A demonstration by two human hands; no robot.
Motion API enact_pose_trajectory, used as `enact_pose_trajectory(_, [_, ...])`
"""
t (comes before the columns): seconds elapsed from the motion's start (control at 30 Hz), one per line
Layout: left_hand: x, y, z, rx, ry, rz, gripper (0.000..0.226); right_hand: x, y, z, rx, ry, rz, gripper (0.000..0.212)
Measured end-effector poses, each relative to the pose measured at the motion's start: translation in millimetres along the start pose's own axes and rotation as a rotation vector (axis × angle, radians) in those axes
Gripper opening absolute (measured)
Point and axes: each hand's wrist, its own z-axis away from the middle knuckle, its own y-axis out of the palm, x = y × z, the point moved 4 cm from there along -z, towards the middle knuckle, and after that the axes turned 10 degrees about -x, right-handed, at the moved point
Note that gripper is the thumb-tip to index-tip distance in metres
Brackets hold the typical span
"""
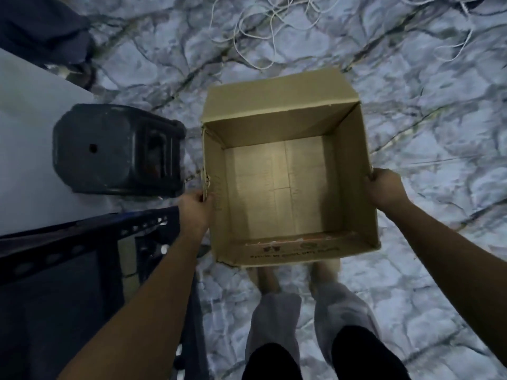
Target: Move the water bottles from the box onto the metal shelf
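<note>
I hold an open cardboard box (274,124) by its sides, my left hand (196,208) with fingers curled over the left rim and my right hand (385,189) clamped on the right rim. The box is empty and I see no water bottles, so I judge the unloading done. The next move is to set the box down clear of the metal shelf (68,239) at my lower left.

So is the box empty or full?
Empty: the box is open on top and its bare bottom shows, with nothing inside.
</note>
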Motion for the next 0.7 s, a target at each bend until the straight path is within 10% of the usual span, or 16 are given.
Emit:
enact_pose_trajectory(0.33, [86.0, 114.6, -68.7, -0.062, 0.054, -0.041, 0.047, -56.8, 131.3, -75.4, -0.022, 0.046, 0.01, 0.025])
enact_pose_trajectory(0.7, [78.3, 108.1, -55.0, 0.065, 0.05, -0.154, 0.011, -55.4, 116.6, -48.3, 0.014, 0.093, -0.021, 0.043])
